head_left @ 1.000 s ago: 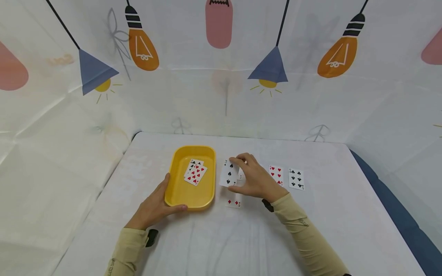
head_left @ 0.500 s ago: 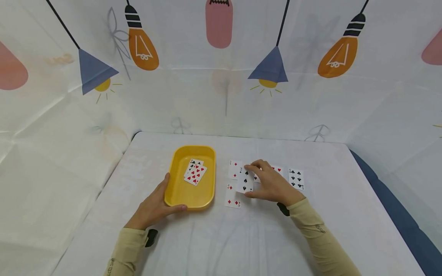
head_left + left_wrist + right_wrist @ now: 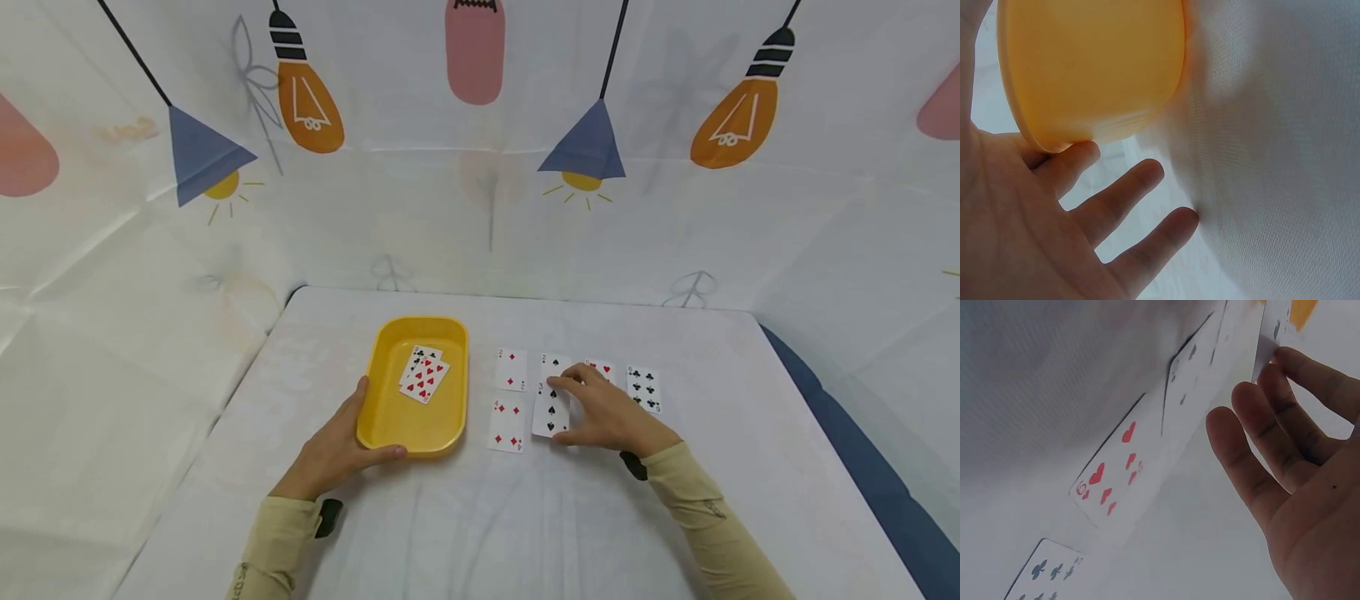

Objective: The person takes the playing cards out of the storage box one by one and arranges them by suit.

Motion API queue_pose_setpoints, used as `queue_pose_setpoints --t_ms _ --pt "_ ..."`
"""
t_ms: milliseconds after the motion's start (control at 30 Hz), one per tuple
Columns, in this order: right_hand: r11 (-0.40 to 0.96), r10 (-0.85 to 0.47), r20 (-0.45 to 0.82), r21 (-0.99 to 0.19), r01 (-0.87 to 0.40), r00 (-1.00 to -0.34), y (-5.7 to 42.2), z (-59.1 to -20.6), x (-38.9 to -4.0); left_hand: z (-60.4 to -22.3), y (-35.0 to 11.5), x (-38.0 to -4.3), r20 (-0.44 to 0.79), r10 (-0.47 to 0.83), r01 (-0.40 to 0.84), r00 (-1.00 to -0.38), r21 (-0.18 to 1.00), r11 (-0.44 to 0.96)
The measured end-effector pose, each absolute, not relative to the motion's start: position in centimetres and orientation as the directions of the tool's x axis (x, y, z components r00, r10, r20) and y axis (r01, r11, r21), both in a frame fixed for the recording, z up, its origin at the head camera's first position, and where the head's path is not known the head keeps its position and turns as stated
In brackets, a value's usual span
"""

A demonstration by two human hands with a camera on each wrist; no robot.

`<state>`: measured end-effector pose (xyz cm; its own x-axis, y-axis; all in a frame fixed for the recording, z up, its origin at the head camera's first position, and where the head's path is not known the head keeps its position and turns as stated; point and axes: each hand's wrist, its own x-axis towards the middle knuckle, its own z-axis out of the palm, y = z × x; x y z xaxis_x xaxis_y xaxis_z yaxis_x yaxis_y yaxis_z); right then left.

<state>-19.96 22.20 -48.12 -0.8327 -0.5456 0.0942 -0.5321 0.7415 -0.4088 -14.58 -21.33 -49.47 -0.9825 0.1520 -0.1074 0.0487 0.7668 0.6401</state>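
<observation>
In the head view my right hand (image 3: 609, 414) pinches a three of spades (image 3: 551, 412) by its right-hand edge, thumb at the bottom and fingertips at the top. This card overlaps the lower part of a two of spades (image 3: 554, 363). Left of them lie a two of diamonds (image 3: 512, 367) and, below it, another diamonds card (image 3: 506, 428). My left hand (image 3: 335, 444) rests against the near left corner of a yellow tray (image 3: 460, 408), thumb along its near side. In the left wrist view, the fingers (image 3: 1121, 197) are spread, with one touching the tray.
Inside the tray, a hearts card (image 3: 425, 380) partly covers a clubs card (image 3: 417, 357). To the right of my right hand are a hearts card (image 3: 1107, 469), partly hidden in the head view, and a clubs card (image 3: 643, 389). A white cloth (image 3: 450, 533) covers the table.
My right hand has carried the three of spades rightward and down, from over the two of diamonds to below the two of spades. The left hand and tray have stayed put.
</observation>
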Motion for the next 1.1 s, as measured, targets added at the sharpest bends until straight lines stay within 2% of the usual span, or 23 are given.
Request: queue_pose_setpoints --t_ms 200,633,1100 --pt "0.748 -0.565 0.025 -0.406 -0.524 -0.825 22.3 -48.7 -19.6 -49.5 -21.3 -14.5 -0.109 0.150 0.045 -0.983 0.643 0.765" --pt "0.748 -0.607 -0.022 -0.351 -0.563 -0.794 22.3 -49.6 -19.4 -49.5 -21.3 -14.5 -0.106 0.152 0.049 -0.983 0.641 0.766" --pt "0.773 -0.590 -0.046 -0.320 -0.547 -0.806 21.8 -49.6 -19.0 -49.8 -21.5 -14.6 -0.096 0.156 0.059 -0.983 0.644 0.763"
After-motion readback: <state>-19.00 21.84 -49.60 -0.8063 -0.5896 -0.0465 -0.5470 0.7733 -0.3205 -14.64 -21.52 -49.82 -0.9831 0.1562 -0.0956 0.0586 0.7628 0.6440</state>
